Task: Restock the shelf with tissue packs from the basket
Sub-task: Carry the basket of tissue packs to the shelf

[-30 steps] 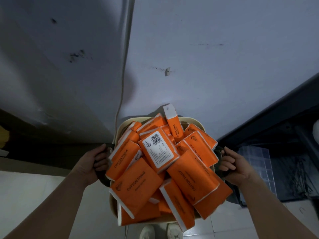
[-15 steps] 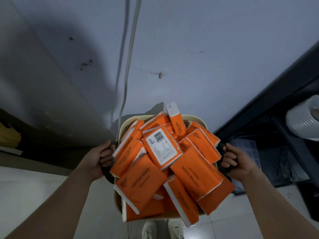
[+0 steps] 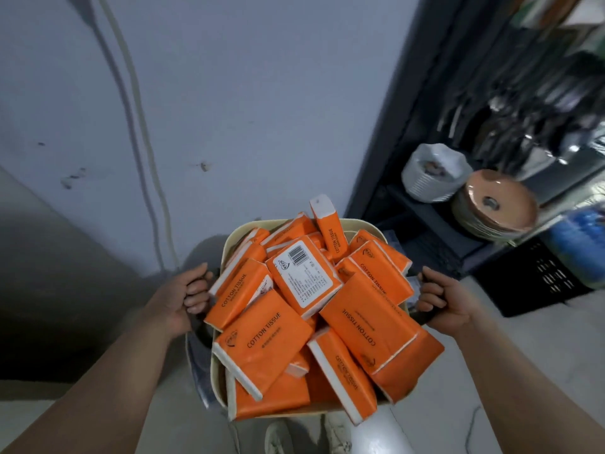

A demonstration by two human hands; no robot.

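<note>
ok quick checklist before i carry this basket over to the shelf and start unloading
1. Grip: left hand and right hand each curl round a dark handle of the basket: ok.
2. Load within the rim: tissue packs are heaped above it, and the near pack overhangs the near edge: not ok.
3. Loose pieces: upright pack stands on end at the back and may topple: not ok.
4. Room on the shelf: bowls and plates sit there, the rest is blurred: cannot tell.
5. Floor path: black crate stands by the shelf: cannot tell.
</note>
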